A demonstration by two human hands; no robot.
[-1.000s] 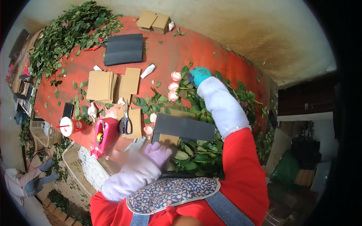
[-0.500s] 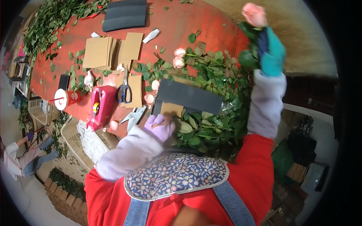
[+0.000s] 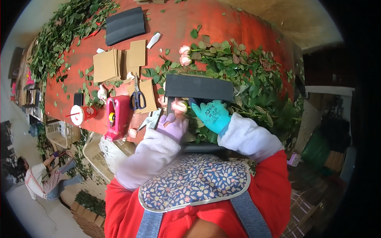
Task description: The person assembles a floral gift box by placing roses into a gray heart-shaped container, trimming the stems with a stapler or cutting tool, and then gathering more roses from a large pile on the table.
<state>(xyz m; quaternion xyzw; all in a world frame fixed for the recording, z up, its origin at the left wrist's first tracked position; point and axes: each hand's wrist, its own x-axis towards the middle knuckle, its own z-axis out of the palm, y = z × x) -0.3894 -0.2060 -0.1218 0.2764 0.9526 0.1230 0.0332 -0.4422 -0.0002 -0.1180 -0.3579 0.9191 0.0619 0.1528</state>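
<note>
A pink rose [image 3: 179, 106] lies between my hands, its bloom just below the ridged black sheet [image 3: 198, 87]. My right hand [image 3: 214, 116], in a teal glove with dark fingertips, is closed beside the bloom at its stem; the palm hides most of the grip. Close below the bloom is my left hand [image 3: 172, 127], in a lilac glove with the fingers curled; whatever they grip is hidden. Leafy rose stems [image 3: 258, 79] spread under and beyond the sheet. Two pale pink roses [image 3: 185, 55] lie farther up the table.
Left of my hands are a pink tape dispenser [image 3: 118, 119], dark-handled scissors [image 3: 137, 99], a silver cutting tool [image 3: 150, 119] and cardboard pieces [image 3: 107, 66]. A red lidded cup [image 3: 81, 114] stands near the red table's [image 3: 170, 23] left edge. Another person [image 3: 45, 178] is at far left.
My right hand has swung from the far upper right down to beside my left hand, bringing the rose with it. The view has shifted slightly.
</note>
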